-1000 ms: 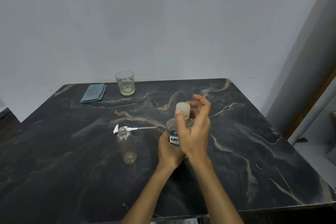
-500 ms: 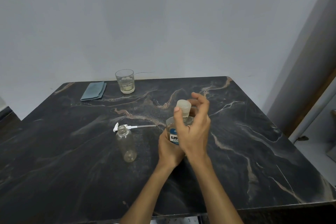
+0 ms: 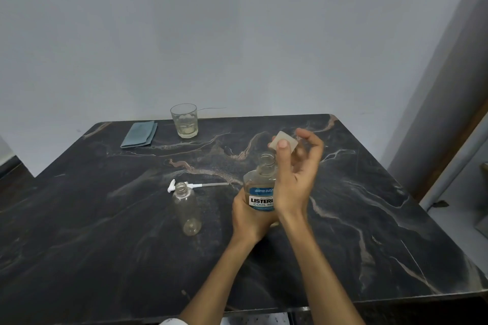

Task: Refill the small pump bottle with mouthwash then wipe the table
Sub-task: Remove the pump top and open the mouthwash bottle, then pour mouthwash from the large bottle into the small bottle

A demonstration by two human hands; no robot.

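Left hand [image 3: 250,219] grips mouthwash bottle [image 3: 260,190], upright, neck open. Right hand [image 3: 295,177] pinches cap [image 3: 284,140] just above. Empty pump bottle [image 3: 187,211] stands upright left of left hand, nearer it.

Dark veined stone table [image 3: 369,219] with dull sheen; clear plastic pump bottle [image 3: 187,210] and mouthwash bottle [image 3: 260,187]; clear glass tumbler [image 3: 184,120]; matt grey-blue cloth [image 3: 139,134]

Desk [image 3: 105,258]: black, tan veins. Cloth [image 3: 139,134]: grey-blue. My mouthwash bottle [image 3: 260,192]: clear, blue-and-white label; cap [image 3: 284,141] whitish.
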